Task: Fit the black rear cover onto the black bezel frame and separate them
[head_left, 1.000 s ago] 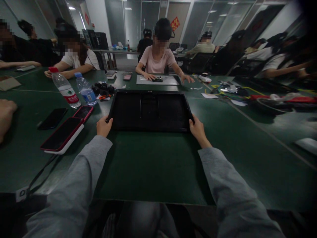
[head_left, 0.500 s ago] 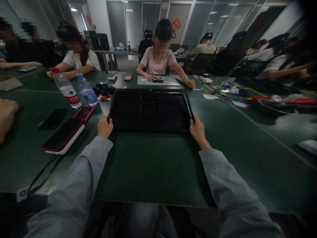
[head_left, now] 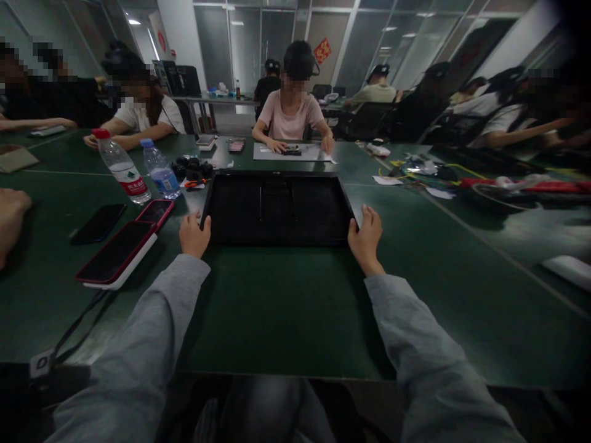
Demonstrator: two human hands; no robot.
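A black rectangular tray-like frame lies on the green table in front of me, with two thin upright bars showing at its middle. At its left edge is my left hand, thumb against the rim and the other fingers raised and apart. My right hand rests at the right edge, its thumb near the rim and its fingers spread outward. Neither hand is wrapped round the frame.
At the left stand a red-capped bottle and a blue-capped bottle, beside a dark phone and a red-edged device. Cables lie at the right. A person sits opposite.
Both hands have loosened on the frame's sides, and the fingers have opened. The frame now lies flatter. The person opposite has drawn one hand in to the grey mat.
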